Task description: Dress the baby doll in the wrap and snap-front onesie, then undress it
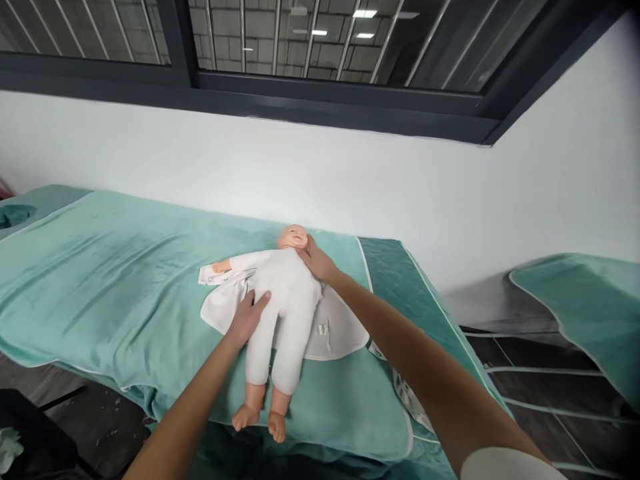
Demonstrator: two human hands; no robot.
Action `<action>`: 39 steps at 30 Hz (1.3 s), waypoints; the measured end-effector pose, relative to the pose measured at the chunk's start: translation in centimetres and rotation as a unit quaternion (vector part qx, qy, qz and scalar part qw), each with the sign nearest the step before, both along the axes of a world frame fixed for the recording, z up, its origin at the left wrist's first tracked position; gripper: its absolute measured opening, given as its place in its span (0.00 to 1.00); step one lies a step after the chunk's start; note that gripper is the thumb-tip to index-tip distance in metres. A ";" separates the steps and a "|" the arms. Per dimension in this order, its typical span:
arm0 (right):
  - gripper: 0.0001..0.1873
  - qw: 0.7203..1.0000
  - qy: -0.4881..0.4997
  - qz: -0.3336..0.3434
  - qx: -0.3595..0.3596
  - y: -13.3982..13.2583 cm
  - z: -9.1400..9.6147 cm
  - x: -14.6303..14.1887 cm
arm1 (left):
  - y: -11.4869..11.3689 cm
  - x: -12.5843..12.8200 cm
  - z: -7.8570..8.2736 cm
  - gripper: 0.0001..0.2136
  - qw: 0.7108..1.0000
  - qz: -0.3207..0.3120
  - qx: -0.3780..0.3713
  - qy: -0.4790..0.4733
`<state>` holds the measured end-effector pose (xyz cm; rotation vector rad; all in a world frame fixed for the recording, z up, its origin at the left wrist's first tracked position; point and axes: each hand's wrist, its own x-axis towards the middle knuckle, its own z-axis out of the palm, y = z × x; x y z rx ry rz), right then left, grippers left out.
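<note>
A baby doll in a white bodysuit lies on its back on a white cloth, which is spread on a teal blanket. The doll's head points toward the wall and its bare feet reach the bed's near edge. My left hand rests on the doll's hip and upper leg, fingers curled against the suit. My right hand is tucked at the doll's neck and shoulder, with its fingers closed around the collar area.
The bed stands against a white wall under a dark-framed window. A second teal-covered bed is at the right, across a dark floor gap. A white patterned cloth hangs off the bed's right edge.
</note>
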<state>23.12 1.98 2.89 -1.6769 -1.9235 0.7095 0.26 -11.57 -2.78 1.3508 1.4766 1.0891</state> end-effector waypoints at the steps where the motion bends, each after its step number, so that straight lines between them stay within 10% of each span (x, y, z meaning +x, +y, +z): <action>1: 0.38 0.999 -0.028 0.000 0.023 -0.2 0.3 -0.1 | 0.0 -0.2 -0.3 0.25 0.999 0.015 0.017 0.025; 8: 0.24 0.924 -0.286 0.166 0.192 -1.5 4.1 -6.9 | 3.3 -0.4 -2.6 0.17 0.948 0.081 0.121 0.282; 13: 0.20 0.907 -0.320 0.240 0.131 -0.1 1.2 -14.4 | 5.6 -2.4 -2.9 0.14 0.874 0.019 0.190 0.447; 20: 0.17 0.907 -0.308 0.270 0.101 2.2 -1.3 -14.6 | 7.2 -8.2 -2.9 0.15 0.865 -0.005 0.200 0.461; 26: 0.19 0.922 -0.260 0.257 0.128 0.5 -0.2 -13.3 | 8.0 -8.2 -3.4 0.06 0.975 0.090 0.128 0.156; 31: 0.22 0.916 -0.224 0.293 0.158 -1.0 0.5 -11.9 | 8.5 -9.1 -3.0 0.06 0.984 0.154 0.093 0.000; 39: 0.27 0.898 -0.317 0.262 0.154 -2.0 0.3 -12.5 | 7.1 -11.2 -2.0 0.18 0.964 0.067 0.021 -0.256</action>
